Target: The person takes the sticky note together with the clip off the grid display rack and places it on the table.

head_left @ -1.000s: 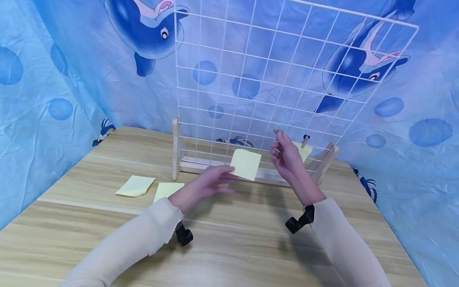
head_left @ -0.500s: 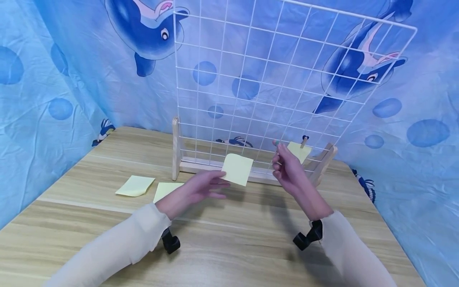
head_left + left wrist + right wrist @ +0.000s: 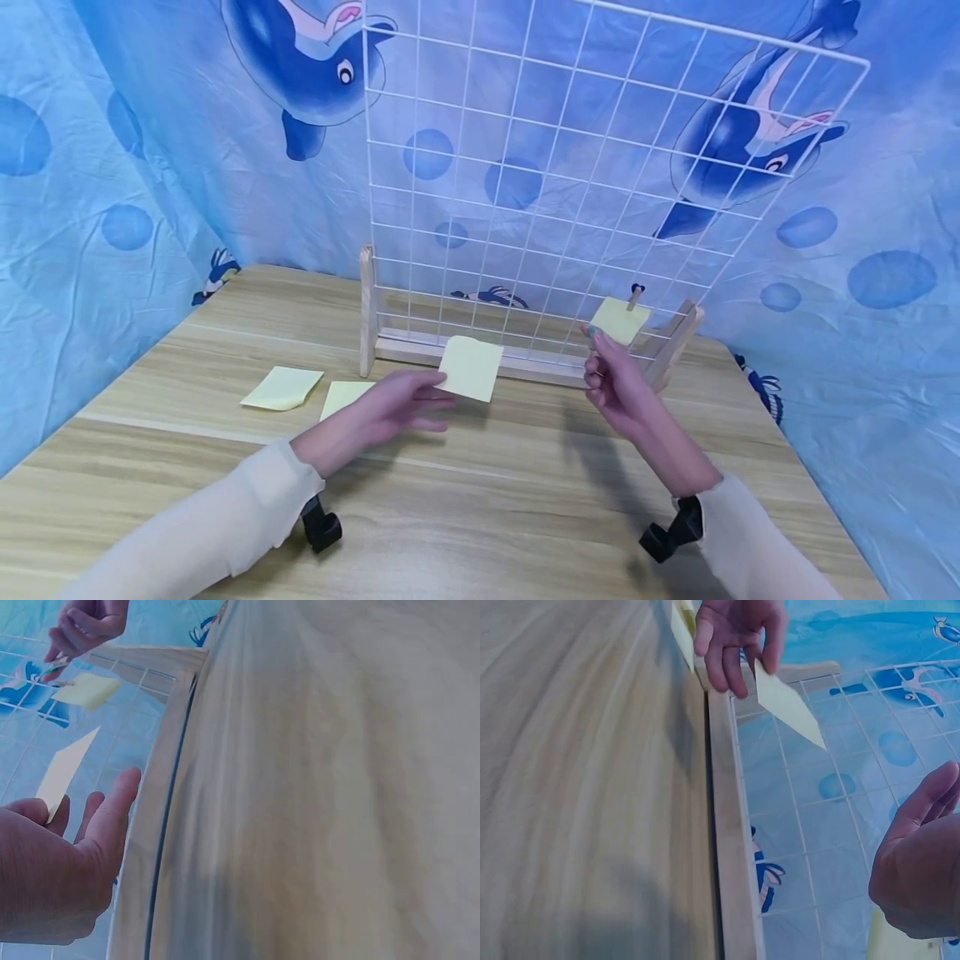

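Note:
My left hand (image 3: 390, 408) pinches a pale yellow sticky note (image 3: 470, 368) by its left edge, between thumb and fingers. The note is held above the table in front of the wire grid (image 3: 727, 32). My right hand (image 3: 618, 383) pinches a small teal-tipped clip (image 3: 56, 667), mostly hidden by the fingers. Behind that hand, another yellow sticky note (image 3: 619, 318) hangs on the grid's lower right, fixed by a wooden clothespin (image 3: 635, 297) with a dark blue top. The right fingertips overlap this hung note's lower left corner in the head view.
Two more sticky notes lie on the wooden table (image 3: 480, 533): one with a curled edge (image 3: 282, 388), the other (image 3: 345, 398) partly behind my left hand. A wooden base (image 3: 540, 367) and side feet (image 3: 367, 312) carry the grid. A blue dolphin-print cloth (image 3: 150, 183) hangs behind.
My left hand has drawn the sticky note left and down, away from the right hand. The right hand has lowered and shifted slightly right, showing more of the hung note.

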### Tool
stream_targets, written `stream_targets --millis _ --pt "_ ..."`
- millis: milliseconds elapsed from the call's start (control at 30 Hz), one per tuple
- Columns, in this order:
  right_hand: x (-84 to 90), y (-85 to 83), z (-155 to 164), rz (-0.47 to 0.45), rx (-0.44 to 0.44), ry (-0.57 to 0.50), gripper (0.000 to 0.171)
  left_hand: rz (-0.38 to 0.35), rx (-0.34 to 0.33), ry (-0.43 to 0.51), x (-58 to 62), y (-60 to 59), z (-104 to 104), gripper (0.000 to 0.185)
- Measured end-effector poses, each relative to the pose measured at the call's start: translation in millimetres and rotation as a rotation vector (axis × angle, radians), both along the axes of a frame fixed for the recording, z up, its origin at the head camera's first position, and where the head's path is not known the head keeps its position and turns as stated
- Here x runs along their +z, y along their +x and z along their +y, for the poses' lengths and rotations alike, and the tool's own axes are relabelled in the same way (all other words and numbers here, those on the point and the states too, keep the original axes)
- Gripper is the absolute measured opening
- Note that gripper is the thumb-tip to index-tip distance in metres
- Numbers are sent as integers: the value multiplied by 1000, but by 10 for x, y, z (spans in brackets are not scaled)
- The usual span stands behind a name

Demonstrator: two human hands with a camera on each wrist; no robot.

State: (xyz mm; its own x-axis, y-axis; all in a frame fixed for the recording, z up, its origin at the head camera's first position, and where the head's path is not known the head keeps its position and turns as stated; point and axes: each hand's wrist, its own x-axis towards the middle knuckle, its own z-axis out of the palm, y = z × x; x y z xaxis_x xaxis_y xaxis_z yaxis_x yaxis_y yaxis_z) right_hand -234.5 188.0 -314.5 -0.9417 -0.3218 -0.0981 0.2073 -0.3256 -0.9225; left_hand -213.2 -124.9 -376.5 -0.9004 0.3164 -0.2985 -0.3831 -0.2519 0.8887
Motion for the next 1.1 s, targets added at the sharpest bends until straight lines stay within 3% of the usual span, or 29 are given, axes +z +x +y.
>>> stream_targets --millis 567,867,1100 --pt "-271 166 546 -35 -12 54 23 2 7 -43 -75 206 -212 51" --pt "-409 262 929 -33 5 -18 26 -7 28 -66 -164 239 -355 52" --pt "-497 368 1181 -83 -30 -1 25 -11 27 -84 -208 280 -451 55"
